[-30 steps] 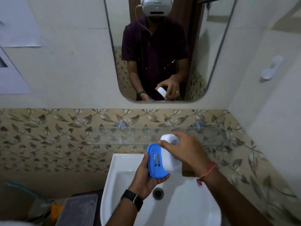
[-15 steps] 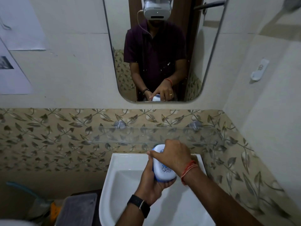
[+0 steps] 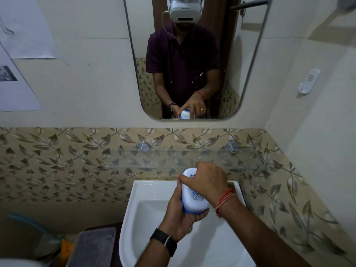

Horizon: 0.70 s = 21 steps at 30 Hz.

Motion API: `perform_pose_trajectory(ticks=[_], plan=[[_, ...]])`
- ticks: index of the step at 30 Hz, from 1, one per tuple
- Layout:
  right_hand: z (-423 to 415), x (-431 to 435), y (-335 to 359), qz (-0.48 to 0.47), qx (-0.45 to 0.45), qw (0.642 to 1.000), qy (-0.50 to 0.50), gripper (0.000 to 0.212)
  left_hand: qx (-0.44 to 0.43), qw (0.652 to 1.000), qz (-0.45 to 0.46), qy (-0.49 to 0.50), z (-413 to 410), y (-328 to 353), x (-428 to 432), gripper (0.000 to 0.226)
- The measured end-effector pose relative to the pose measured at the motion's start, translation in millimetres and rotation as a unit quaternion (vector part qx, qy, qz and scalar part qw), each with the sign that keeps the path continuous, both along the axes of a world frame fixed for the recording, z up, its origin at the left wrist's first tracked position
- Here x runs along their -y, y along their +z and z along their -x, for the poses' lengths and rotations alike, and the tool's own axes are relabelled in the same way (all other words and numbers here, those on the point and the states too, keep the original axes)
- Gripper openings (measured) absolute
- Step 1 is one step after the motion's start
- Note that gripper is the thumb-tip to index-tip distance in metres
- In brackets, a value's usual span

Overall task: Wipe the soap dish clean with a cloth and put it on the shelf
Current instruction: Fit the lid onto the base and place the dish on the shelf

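The soap dish [image 3: 194, 198] is an oval box with a white patterned lid over a blue base. It is closed and held above the white sink [image 3: 146, 224]. My left hand [image 3: 179, 214] cups it from below and the left side. My right hand [image 3: 207, 182] lies over its far right part, fingers pressing on the lid. The glass shelf [image 3: 173, 158] hangs on the tiled wall just beyond the dish and carries nothing. No cloth shows in this view.
A mirror [image 3: 188, 60] above the shelf reflects a person and both hands. A white holder [image 3: 309, 80] is stuck on the right wall. Left of the sink stand a lidded plastic box [image 3: 92, 245] and some clutter. Papers [image 3: 17, 54] hang on the left wall.
A second ago the white lid was apart from the blue base, held in my right hand. It now sits closed on the base, and both hands have dropped lower over the sink.
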State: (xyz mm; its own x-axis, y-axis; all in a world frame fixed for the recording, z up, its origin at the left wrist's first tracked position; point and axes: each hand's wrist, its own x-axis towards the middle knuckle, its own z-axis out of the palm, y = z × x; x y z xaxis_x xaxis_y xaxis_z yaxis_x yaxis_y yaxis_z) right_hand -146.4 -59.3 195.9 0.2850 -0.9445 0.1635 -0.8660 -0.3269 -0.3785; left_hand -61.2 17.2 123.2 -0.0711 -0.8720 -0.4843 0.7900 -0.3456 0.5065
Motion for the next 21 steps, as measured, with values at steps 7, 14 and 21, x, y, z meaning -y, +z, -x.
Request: perform_pose_trajectory(ticks=[7,14,21], plan=[[3.9,-3.9,-3.8,0.044,0.024,0.999,-0.003,0.061,0.004,1.000,0.014,-0.007,-0.8,-0.9,0.2,0.066],[2.6,-4.5,-5.7,0.019,0.007,1.000,-0.015,0.064,-0.006,1.000,0.020,-0.009,2.4,-8.6,-2.5,0.071],[4.0,-6.2,-2.2,0.025,0.004,1.000,-0.016,0.065,-0.011,0.999,0.030,-0.009,1.8,-7.1,-4.7,0.072]])
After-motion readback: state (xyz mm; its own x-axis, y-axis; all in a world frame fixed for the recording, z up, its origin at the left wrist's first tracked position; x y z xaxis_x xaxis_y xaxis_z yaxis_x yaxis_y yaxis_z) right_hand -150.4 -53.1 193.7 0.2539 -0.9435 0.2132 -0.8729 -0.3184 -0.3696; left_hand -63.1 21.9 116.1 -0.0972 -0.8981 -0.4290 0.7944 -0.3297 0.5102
